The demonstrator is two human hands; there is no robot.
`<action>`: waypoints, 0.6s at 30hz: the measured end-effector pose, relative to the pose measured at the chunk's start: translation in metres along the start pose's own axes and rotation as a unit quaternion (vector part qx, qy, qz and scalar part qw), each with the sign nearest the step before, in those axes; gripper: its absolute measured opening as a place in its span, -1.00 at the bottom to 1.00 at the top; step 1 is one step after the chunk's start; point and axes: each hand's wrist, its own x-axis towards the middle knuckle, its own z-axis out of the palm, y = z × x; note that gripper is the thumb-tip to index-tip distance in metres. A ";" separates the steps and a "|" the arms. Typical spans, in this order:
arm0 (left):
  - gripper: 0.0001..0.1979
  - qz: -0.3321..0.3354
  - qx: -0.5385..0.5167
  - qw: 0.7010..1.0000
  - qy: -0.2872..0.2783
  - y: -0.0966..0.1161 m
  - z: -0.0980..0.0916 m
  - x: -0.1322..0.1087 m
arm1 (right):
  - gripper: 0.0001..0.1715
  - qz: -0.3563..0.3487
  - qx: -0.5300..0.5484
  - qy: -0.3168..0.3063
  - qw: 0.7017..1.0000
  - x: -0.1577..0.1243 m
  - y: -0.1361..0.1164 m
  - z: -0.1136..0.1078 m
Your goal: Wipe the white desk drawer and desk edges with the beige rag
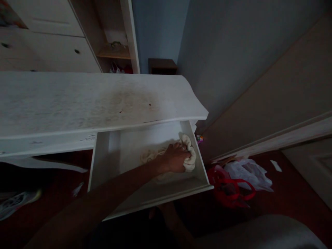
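Observation:
A white drawer point(150, 202) is pulled out from under a white tabletop point(166, 100). Inside it, my left hand point(175, 158) is closed on a cream cloth point(190, 162) near the drawer's right wall. Part of the cloth lies bunched to the left of the hand and beneath it. My left forearm crosses over the drawer's front left part. Below the drawer's front edge, in deep shade, is my right hand point(161, 209); its fingers are mostly hidden, and whether it touches the drawer is unclear.
Dark marks stain the tabletop. A red bag point(228, 190) and a white plastic bag point(249, 174) lie on the red floor at right, beside the wall. Behind the table stands a white cabinet point(59, 52) with shelves. A shoe point(18, 204) shows at lower left.

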 end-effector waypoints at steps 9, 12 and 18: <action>-0.80 0.123 0.053 0.991 -0.030 0.030 0.022 -0.012 | -0.31 -0.029 -0.006 -0.018 0.999 -0.003 -0.019 0.005; -0.87 0.101 0.028 0.992 -0.066 0.036 0.015 -0.007 | -0.33 -0.027 -0.005 -0.017 0.999 -0.004 -0.020 0.005; -0.73 0.033 0.005 0.995 -0.097 0.028 0.003 -0.039 | -0.30 -0.048 -0.017 -0.008 0.999 -0.001 -0.022 0.006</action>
